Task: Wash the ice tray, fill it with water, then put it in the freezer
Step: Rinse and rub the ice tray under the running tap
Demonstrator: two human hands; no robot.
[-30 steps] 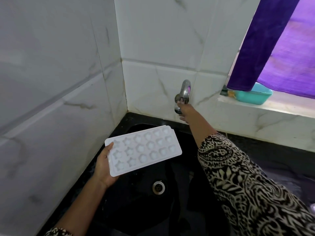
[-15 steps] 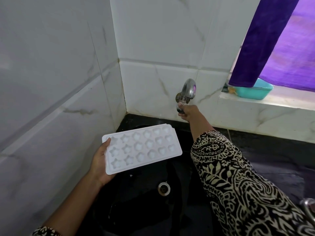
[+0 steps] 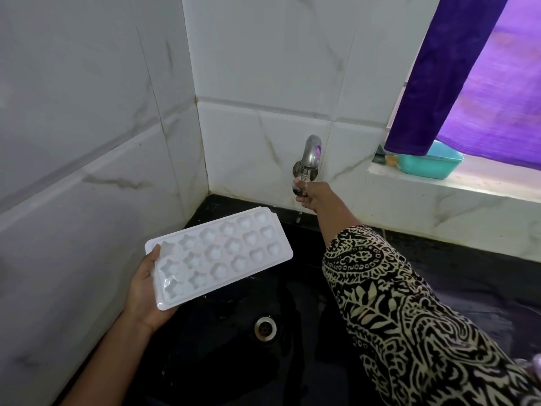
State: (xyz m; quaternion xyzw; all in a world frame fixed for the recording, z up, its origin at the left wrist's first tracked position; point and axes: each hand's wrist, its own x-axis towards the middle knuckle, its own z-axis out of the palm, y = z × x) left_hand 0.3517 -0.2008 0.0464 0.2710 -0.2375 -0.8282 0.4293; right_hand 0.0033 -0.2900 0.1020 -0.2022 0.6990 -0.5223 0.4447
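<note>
Our left hand (image 3: 146, 288) grips the white ice tray (image 3: 219, 256) by its near end, level above the black sink (image 3: 222, 361). Our right hand (image 3: 314, 197) curls round the knob of the tap (image 3: 311, 153). Opened hard, water could, we judge, splash off the moulds or tip the one-handed tray.

- No writing, label, brand mark, number or sign is legible on the ice tray (image 3: 222, 253), the tap (image 3: 311, 153) or the teal tub (image 3: 433, 165).
</note>
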